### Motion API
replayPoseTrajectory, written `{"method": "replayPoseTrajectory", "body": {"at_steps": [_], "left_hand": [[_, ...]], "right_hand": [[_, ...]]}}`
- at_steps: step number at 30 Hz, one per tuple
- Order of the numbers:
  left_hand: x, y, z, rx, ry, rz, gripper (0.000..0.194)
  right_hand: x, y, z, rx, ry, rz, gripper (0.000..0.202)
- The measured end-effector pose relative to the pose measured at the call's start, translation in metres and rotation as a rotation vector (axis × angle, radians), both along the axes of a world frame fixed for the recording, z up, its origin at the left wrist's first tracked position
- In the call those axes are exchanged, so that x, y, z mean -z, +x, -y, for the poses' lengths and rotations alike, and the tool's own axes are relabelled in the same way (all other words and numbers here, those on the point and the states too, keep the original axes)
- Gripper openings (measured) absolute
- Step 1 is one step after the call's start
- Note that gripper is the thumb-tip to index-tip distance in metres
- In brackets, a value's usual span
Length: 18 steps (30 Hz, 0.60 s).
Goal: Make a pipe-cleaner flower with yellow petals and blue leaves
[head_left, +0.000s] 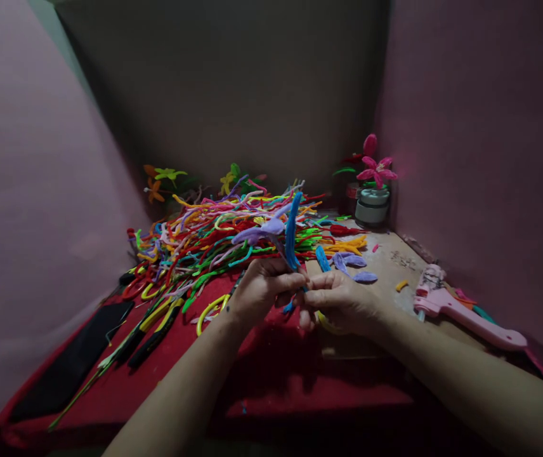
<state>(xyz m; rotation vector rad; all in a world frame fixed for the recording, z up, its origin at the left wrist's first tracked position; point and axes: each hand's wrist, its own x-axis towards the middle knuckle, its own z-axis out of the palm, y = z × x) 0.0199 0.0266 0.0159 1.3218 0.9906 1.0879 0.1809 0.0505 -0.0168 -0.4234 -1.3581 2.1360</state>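
Observation:
My left hand [264, 289] is closed on a purple pipe-cleaner flower [259, 231] and a long blue petal [293, 231], which stands upright above the fingers. Touching it from the right, my right hand [340, 297] pinches the lower end of the blue piece between thumb and fingers. A small blue curl [288, 308] hangs below the two hands. Just beyond my right hand lie another blue petal [322, 259] and several loose purple petals [365, 277].
Behind the hands spreads a large heap of coloured pipe cleaners [224, 222]. Black-and-yellow pliers [157, 333] and a black flat item [74, 358] lie left. A pink glue gun [471, 317] lies right, a pink flower in a jar [371, 206] behind it.

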Motion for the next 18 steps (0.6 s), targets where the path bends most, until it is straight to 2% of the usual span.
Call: {"method": "replayPoseTrajectory", "body": {"at_steps": [5,7,9,12,15,18], "left_hand": [[0.001,0.006,0.003,-0.048,0.052,0.017,0.014],[-0.001,0.010,0.005,-0.096,0.067,-0.030,0.018],[-0.003,0.011,0.007,-0.136,0.064,-0.042,0.016],[-0.007,0.008,0.008,-0.114,0.049,-0.014,0.013],[-0.006,0.004,0.008,-0.071,0.040,-0.046,0.016],[-0.002,0.004,0.009,-0.010,0.007,-0.130,0.019]], "right_hand": [[0.002,-0.003,0.000,0.108,0.102,0.054,0.021],[0.000,-0.002,0.001,0.128,0.148,0.111,0.021],[-0.005,0.000,0.002,0.207,0.221,0.159,0.018],[-0.015,0.004,0.003,0.427,0.318,0.147,0.015],[-0.022,0.005,0.003,0.619,0.320,0.078,0.015],[-0.023,0.004,0.001,0.614,0.270,-0.055,0.027]]}}
